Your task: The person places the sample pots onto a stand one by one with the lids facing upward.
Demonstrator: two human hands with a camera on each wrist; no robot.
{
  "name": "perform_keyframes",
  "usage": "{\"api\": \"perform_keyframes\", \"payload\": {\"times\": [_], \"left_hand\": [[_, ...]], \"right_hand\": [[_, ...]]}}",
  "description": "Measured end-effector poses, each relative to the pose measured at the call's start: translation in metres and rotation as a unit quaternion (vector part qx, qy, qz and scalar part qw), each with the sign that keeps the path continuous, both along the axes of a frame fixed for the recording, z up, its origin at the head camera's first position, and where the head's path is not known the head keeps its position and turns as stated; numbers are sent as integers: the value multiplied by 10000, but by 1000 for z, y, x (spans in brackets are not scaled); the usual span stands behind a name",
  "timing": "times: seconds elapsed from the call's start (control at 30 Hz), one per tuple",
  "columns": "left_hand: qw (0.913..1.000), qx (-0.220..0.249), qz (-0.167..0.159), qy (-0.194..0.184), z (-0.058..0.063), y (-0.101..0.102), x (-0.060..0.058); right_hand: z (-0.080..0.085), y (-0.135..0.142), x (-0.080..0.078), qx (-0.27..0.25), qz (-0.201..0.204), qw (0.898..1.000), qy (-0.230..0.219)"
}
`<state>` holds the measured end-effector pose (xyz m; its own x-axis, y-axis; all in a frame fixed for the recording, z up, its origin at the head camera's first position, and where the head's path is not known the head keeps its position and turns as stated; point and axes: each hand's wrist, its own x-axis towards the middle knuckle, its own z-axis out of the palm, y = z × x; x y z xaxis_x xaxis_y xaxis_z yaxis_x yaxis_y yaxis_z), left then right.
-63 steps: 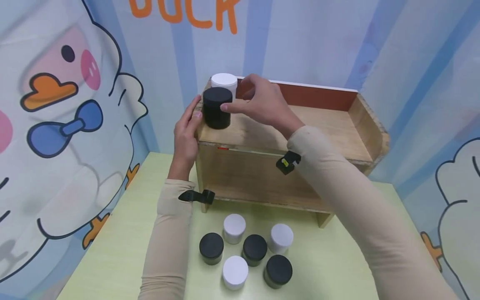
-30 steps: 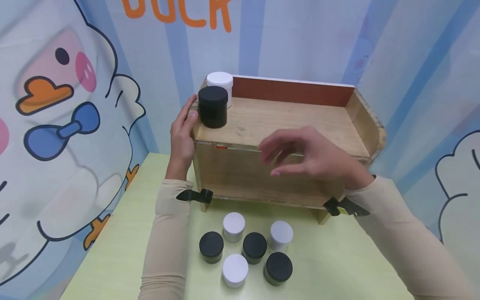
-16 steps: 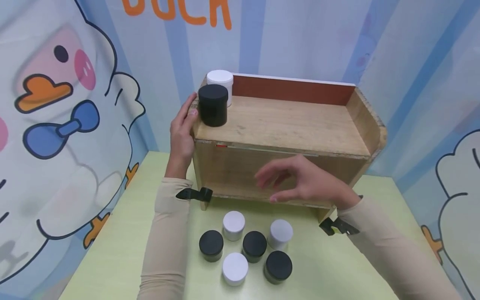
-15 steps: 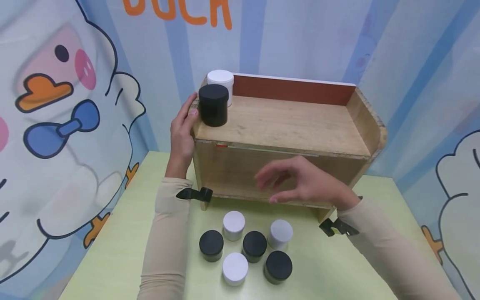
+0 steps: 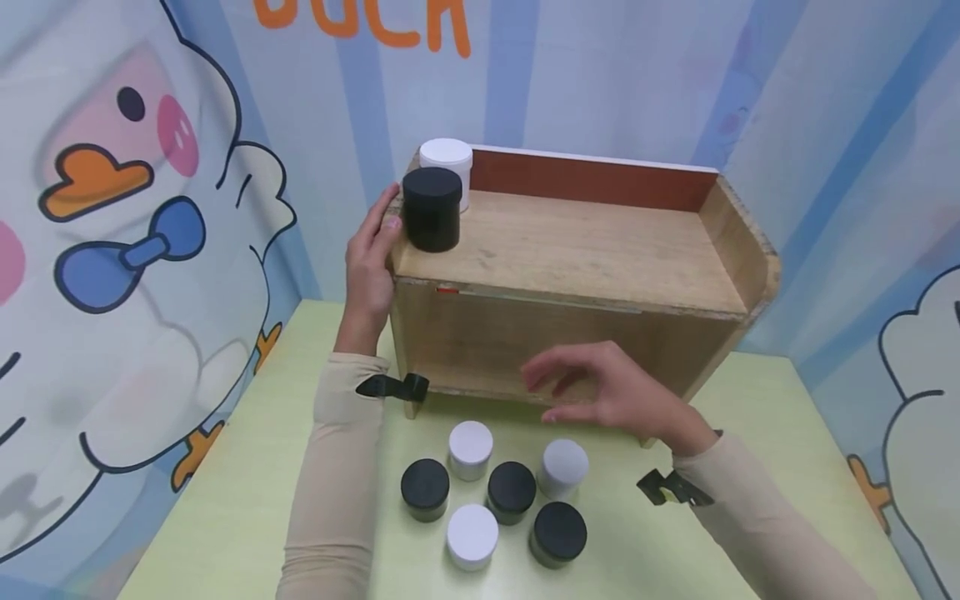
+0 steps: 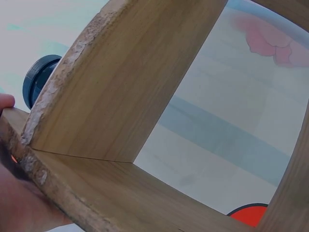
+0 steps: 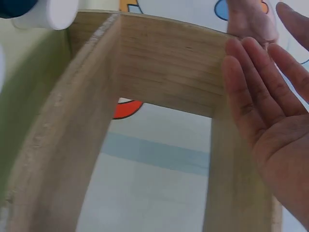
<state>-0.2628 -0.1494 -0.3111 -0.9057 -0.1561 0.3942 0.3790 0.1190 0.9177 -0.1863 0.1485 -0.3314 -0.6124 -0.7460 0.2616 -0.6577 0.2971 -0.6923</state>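
Note:
A small two-tier wooden shelf stands on the table. My left hand grips its left side panel, thumb at the upper edge and fingers along the outside; the left wrist view shows the palm against that panel. On the top board, at the left end, a black jar stands in front of a white jar. My right hand hovers in front of the lower tier with relaxed fingers, holding nothing. Just below it in the head view is a white lidded jar.
More lidded jars stand on the pale green table: white jars and black jars. A printed duck curtain hangs behind the shelf.
My right hand has let go of the black jar, leaving it on the top board, and has come down and toward the jars on the table. My left hand has stayed on the side panel.

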Motion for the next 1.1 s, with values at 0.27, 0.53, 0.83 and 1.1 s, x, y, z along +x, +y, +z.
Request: {"api": "perform_keyframes", "payload": {"times": [0.27,0.53,0.83,1.1], "left_hand": [[9999,-94,56,-1,-1,-4,0],[10000,48,9,30,-2,-3,0],[9999,-81,83,-23,-2,-1,1],[10000,-56,11,56,-2,0,0]], "right_hand": [[-25,2,1,123,-196,9994,-239],[-46,5,2,349,-497,9977,-309],[-78,12,4,543,-786,9953,-182],[-105,23,3,690,-989,9926,-150]]}}
